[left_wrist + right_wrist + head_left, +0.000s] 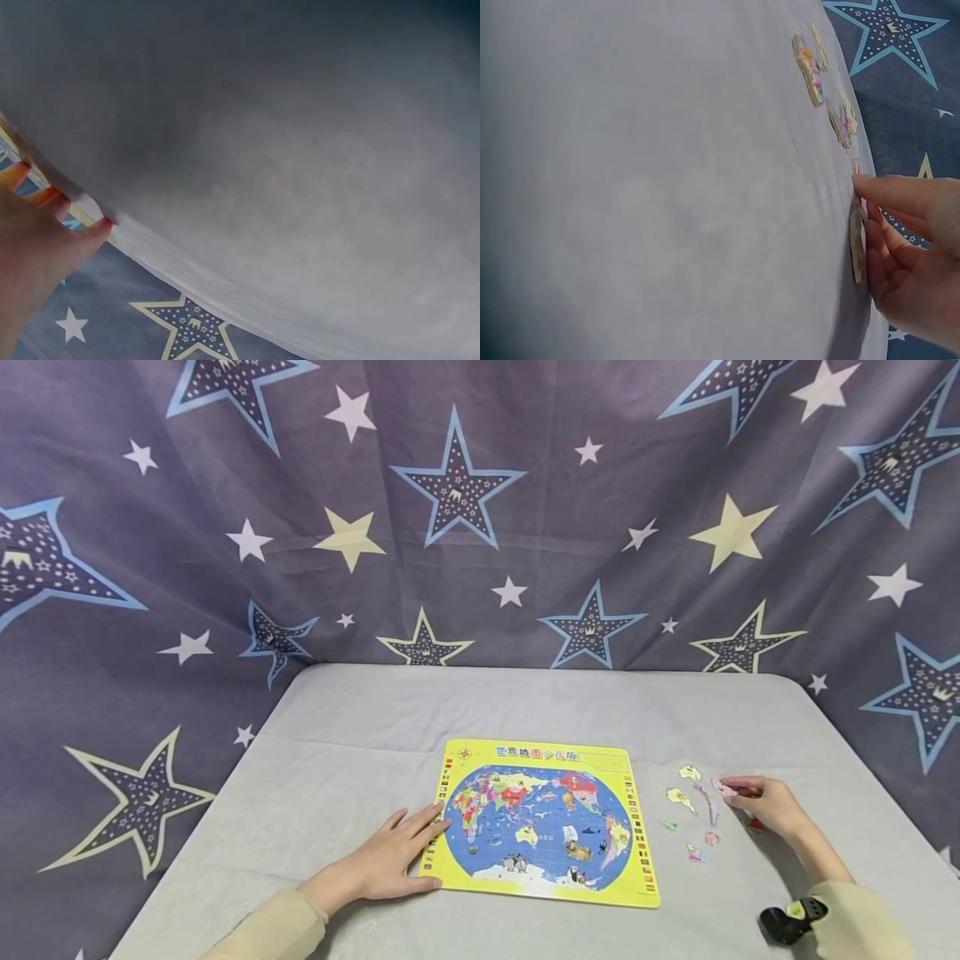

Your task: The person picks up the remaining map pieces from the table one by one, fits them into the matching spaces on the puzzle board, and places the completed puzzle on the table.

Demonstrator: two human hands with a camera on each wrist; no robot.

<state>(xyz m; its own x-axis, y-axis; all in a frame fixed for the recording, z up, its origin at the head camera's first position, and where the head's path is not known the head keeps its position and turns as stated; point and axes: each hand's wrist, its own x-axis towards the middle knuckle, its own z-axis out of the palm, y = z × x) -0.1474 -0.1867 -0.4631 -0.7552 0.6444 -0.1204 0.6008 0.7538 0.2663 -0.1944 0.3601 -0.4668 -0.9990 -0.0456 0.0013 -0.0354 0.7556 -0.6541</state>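
A yellow-bordered world map puzzle board (547, 897) lies flat on the table, with coloured land pieces set in its blue oval. My left hand (386, 856) rests on the board's left edge, fingers spread and fairly straight. To the board's right, my right hand (772, 806) pinches a pink puzzle piece (723, 787) between thumb and fingers, close to the cloth. Loose pieces lie beside it: a long purple one (707, 806), a yellowish-white one (678, 797) and a green one (669, 825). A red piece (755, 824) is partly hidden under the right hand.
A light grey cloth (360, 710) covers the table. Behind it hangs a dark star-patterned curtain (480, 577). A black wrist device (787, 925) sits at the right sleeve. Smaller loose pieces, such as a pink one (712, 838), lie nearer the front.
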